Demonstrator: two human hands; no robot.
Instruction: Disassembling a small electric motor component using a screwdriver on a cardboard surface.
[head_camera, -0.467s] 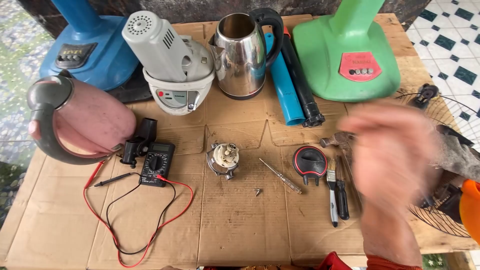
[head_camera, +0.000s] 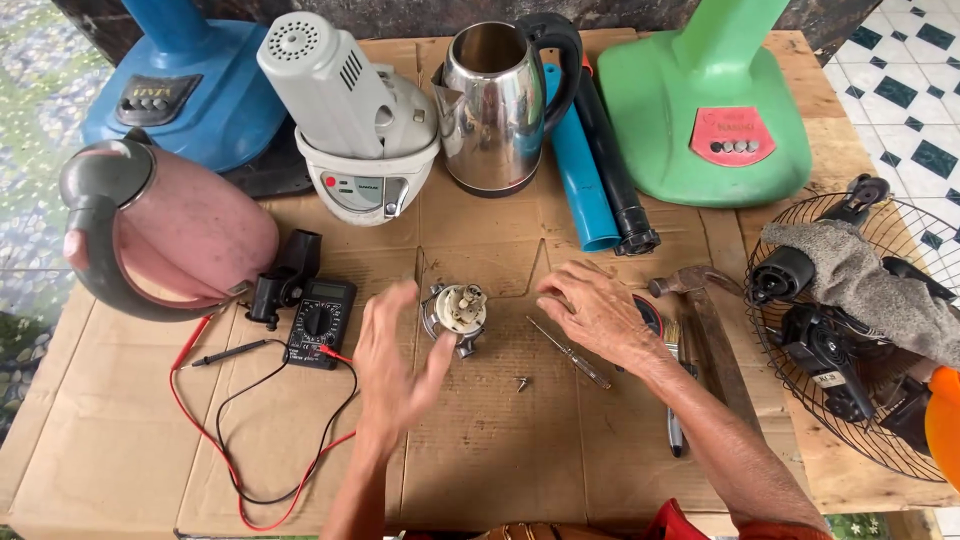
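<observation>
At the cardboard's centre, I am bringing both hands in: my left hand (head_camera: 395, 375), fingers spread, is now nearing the small round motor part (head_camera: 457, 312) from seven o'clock, while my right hand (head_camera: 598, 315), previously blurred mid-swing, is resting open at three o'clock.

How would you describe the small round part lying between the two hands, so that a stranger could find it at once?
Start at the steel kettle at the back of the cardboard sheet and come straight towards the person. There, between the left hand and the right hand, lies a small round metal part with a cream plastic top. Unlike the slim screwdriver and tiny screw nearby, it is squat and drum-shaped.
</observation>
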